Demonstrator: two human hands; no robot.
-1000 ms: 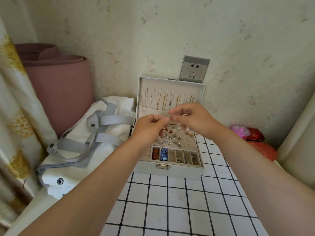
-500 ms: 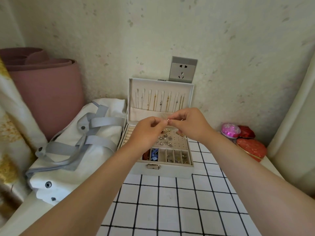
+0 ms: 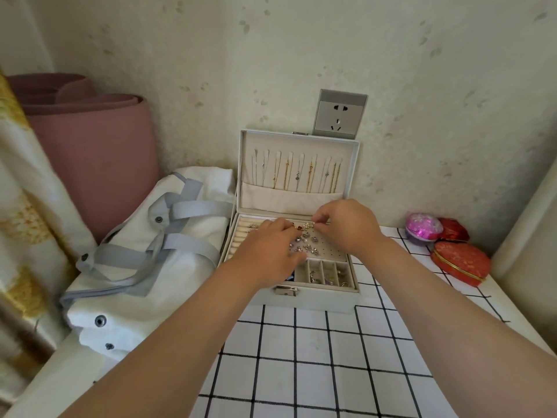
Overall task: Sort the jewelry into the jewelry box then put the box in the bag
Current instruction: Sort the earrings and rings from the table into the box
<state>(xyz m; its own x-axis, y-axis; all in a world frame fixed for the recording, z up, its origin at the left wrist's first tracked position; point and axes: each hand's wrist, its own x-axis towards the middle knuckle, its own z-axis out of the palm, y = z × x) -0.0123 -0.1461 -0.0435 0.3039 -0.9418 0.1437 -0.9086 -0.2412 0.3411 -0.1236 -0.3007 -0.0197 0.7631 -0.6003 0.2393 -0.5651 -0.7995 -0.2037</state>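
A grey jewelry box [image 3: 313, 301] stands open against the wall, with chains hanging in its raised lid [image 3: 297, 173]. Earrings [image 3: 304, 244] sit on its perforated panel, and small compartments [image 3: 327, 273] run along the front. My left hand [image 3: 268, 251] lies low over the tray's left side, fingers curled down; what they hold is hidden. My right hand [image 3: 346, 226] pinches a small pearl earring [image 3: 309, 225] just above the panel's back edge. A white bag [image 3: 135, 267] with grey straps lies to the left of the box.
A rolled pink mat [image 3: 90, 146] stands behind the bag. A curtain [image 3: 21, 206] hangs at the far left. A pink round case [image 3: 423, 227] and red cases [image 3: 459, 262] sit at the right by the wall. The checked cloth [image 3: 316, 357] covers the table in front. A wall socket [image 3: 339, 114] is above the box.
Both hands have dropped from above the box down onto the earring panel. The camera has tilted and moved closer.
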